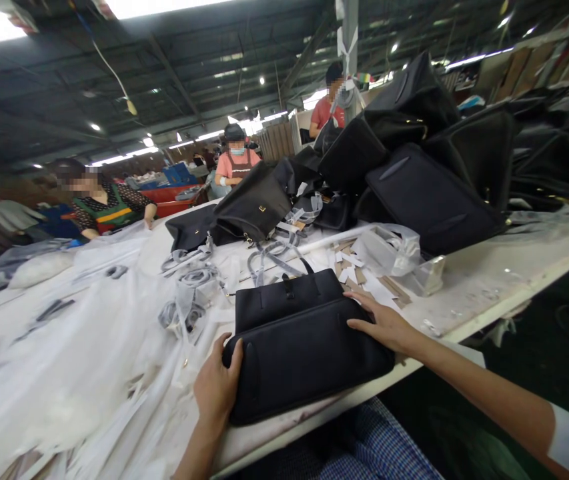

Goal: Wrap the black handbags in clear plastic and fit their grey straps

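A black handbag [309, 353] lies at the table's front edge, its broad flat base turned toward me and a narrower panel with a strap and small clasp behind. My left hand [217, 380] grips its left end, thumb on the near face and fingers round the corner. At the upper right corner, my right hand [381, 323] holds the bag with thumb and fingers apart across the edge; some fingertips are hidden behind it. Just beyond the bag lie grey wrapped straps [271, 257] and loose paper and card scraps [359, 273].
A tall heap of black bags [429, 180] fills the back right of the table [469, 300]. White sheeting [64, 353] covers the left side, with grey strap coils [189, 293] beside it. Several co-workers stand or sit beyond, one in a green apron [114, 213].
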The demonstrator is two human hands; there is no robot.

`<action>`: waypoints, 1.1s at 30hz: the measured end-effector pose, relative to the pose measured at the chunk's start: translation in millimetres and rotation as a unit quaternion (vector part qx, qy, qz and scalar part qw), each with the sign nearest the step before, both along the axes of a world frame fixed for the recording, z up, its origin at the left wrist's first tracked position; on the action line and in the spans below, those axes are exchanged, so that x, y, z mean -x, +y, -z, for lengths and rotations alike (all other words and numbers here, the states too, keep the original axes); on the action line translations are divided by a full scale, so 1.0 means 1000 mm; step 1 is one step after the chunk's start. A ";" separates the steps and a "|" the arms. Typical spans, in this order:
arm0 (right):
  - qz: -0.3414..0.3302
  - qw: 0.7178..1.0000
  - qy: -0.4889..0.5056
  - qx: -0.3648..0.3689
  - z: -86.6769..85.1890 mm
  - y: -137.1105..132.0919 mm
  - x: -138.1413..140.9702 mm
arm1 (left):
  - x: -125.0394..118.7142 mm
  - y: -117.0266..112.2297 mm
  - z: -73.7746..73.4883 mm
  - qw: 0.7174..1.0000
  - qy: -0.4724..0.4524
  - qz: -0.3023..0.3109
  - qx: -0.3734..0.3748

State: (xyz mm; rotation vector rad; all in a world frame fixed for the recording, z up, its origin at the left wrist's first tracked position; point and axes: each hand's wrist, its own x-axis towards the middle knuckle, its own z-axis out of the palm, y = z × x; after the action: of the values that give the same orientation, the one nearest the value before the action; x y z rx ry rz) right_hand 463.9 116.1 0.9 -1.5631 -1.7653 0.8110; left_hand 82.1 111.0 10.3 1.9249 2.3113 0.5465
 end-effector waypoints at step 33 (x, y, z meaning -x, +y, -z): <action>0.193 0.909 0.348 0.127 0.005 -0.095 -0.005 | -0.109 0.003 -0.001 0.950 0.037 0.305 -0.059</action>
State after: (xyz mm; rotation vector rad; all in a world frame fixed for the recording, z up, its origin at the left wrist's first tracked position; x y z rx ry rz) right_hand 469.0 21.5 -3.9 -1.4533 -0.8332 1.2321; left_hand 190.7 114.0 11.6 2.5814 1.5917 0.5497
